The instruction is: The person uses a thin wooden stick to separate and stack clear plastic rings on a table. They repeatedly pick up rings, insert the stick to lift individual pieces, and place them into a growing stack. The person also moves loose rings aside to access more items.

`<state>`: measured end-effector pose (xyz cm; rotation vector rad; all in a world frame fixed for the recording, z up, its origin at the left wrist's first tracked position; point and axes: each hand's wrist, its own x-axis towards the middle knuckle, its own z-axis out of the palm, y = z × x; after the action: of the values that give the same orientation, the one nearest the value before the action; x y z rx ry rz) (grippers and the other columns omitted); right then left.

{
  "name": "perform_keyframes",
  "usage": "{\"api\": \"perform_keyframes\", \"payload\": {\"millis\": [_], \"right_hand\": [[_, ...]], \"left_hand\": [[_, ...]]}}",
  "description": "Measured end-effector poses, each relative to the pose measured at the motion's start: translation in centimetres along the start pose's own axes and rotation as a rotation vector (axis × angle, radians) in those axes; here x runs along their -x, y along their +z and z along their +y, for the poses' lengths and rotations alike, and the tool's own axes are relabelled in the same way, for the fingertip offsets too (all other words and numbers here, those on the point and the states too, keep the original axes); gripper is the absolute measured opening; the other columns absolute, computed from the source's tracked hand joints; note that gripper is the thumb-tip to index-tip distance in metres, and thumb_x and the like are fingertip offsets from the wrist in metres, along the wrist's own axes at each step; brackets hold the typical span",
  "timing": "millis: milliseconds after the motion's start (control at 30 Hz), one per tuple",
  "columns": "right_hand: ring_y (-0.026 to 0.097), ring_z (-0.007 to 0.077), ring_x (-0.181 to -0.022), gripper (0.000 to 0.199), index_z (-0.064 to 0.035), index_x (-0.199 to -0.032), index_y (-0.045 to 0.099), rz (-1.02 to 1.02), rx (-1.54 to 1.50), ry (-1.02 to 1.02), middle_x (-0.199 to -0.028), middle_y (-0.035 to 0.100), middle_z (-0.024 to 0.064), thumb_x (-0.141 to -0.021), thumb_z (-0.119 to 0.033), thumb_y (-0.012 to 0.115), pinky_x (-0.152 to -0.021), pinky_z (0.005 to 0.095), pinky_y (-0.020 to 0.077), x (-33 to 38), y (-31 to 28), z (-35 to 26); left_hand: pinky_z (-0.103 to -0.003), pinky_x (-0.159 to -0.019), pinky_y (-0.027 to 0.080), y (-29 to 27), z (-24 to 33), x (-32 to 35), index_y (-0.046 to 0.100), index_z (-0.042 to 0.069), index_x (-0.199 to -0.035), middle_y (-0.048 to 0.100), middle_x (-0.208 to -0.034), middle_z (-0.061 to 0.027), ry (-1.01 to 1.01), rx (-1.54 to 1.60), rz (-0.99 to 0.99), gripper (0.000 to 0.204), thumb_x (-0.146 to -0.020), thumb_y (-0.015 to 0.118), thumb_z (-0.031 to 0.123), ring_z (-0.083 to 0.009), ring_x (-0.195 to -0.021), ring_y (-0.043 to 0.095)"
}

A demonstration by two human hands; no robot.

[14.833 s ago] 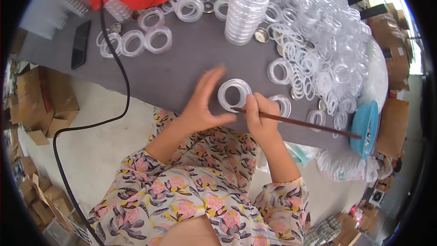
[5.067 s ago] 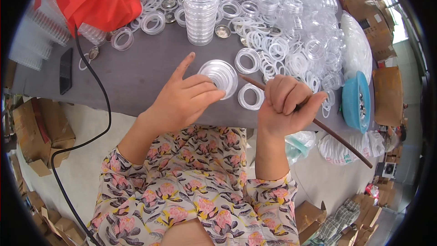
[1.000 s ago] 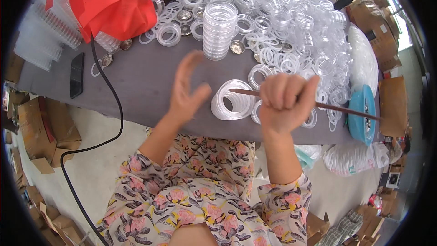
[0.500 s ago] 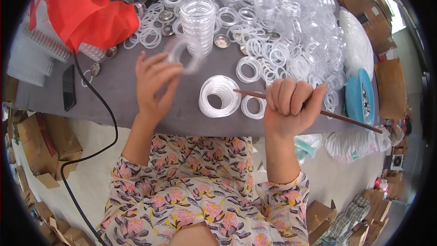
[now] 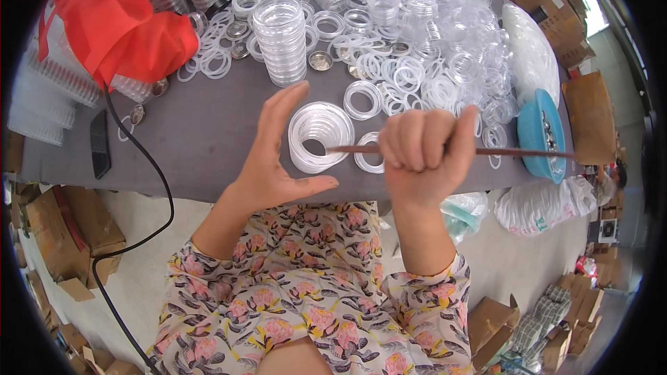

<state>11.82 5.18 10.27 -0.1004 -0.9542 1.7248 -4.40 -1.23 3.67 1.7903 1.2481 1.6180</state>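
Left hand (image 5: 264, 175) has neared the ring stack (image 5: 325, 128), splayed; right hand (image 5: 425, 156) clenches a stick (image 5: 511, 151).

Straight down from my head we go, left fisheye, steep over my floral dress (image 5: 316, 271) and facing across the grey tablecloth (image 5: 198, 132). My left hand (image 5: 267, 177) and right hand (image 5: 427, 156) sit close, mid-view; wide sweep, reaching the cardboard box (image 5: 589, 119) near the right rim!

Ring stack (image 5: 326, 117): clear, whitish. Tablecloth (image 5: 208, 146) under it: plain grey. Right of it: brown stick (image 5: 504, 152), then blue basin (image 5: 531, 132). Upper left of it: red cloth (image 5: 118, 28). Far left of it: black cable (image 5: 171, 201). Below it: garment (image 5: 313, 257), pale ground, pink flowers, dark leaves, yellow streaks.
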Motion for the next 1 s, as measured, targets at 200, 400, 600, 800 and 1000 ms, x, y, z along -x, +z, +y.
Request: {"api": "perform_keyframes", "payload": {"millis": [200,400,600,800,1000], "right_hand": [[0.02,0.0089,-0.039,0.06,-0.0119,-0.048,0.028,0.004,-0.064,0.134,-0.044,0.029,-0.0012,-0.099,-0.043,0.022,-0.037,0.0245,0.0174,-0.3,0.4,1.7],[0.019,0.01,-0.039,0.06,-0.013,-0.048,0.027,-0.064,0.3,-0.017,-0.042,0.028,-0.0015,-0.099,-0.042,0.02,-0.039,0.0253,0.0178,-3.0,1.1,2.8],[0.017,0.0084,-0.037,0.057,-0.013,-0.047,0.026,-0.141,0.671,0.26,-0.041,0.026,-0.0017,-0.098,-0.039,0.03,-0.037,0.0254,0.015,-3.8,2.9,-0.8],[0.017,0.0083,-0.039,0.057,-0.0141,-0.048,0.027,0.043,0.146,0.236,-0.042,0.026,-0.0026,-0.099,-0.039,0.023,-0.037,0.0241,0.0137,-2.3,1.6,1.9],[0.02,0.0102,-0.039,0.059,-0.0143,-0.048,0.029,-0.044,0.151,-0.157,-0.043,0.028,-0.0019,-0.1,-0.04,0.018,-0.039,0.0248,0.0175,-1.0,0.9,4.0]], "left_hand": [[-0.032,-0.098,0.036,2.0,-1.4,0.8,0.031,-0.001,-0.134,0.046,-0.126,-0.0127,-0.238,0.444,0.025,0.087,-0.063,0.08,0.013,-0.0198,-0.115,0.047],[-0.032,-0.097,0.037,2.3,-1.0,0.9,0.031,-0.002,-0.133,0.046,-0.126,-0.0139,-0.218,0.45,0.038,0.085,-0.064,0.079,0.01,-0.0198,-0.116,0.046],[-0.033,-0.097,0.037,2.5,-0.9,1.1,0.03,-0.002,-0.133,0.046,-0.125,-0.014,-0.218,0.434,0.058,0.083,-0.066,0.078,0.011,-0.0201,-0.116,0.046],[-0.033,-0.098,0.036,2.8,-1.2,1.0,0.029,0.001,-0.135,0.045,-0.128,-0.0134,-0.232,0.476,0.081,0.086,-0.065,0.078,0.01,-0.0202,-0.116,0.046],[-0.034,-0.1,0.034,0.8,-3.9,1.2,0.032,0.0,-0.135,0.041,-0.133,-0.0155,0.019,0.139,0.174,0.073,-0.074,0.069,0.017,-0.0232,-0.121,0.043]]}}
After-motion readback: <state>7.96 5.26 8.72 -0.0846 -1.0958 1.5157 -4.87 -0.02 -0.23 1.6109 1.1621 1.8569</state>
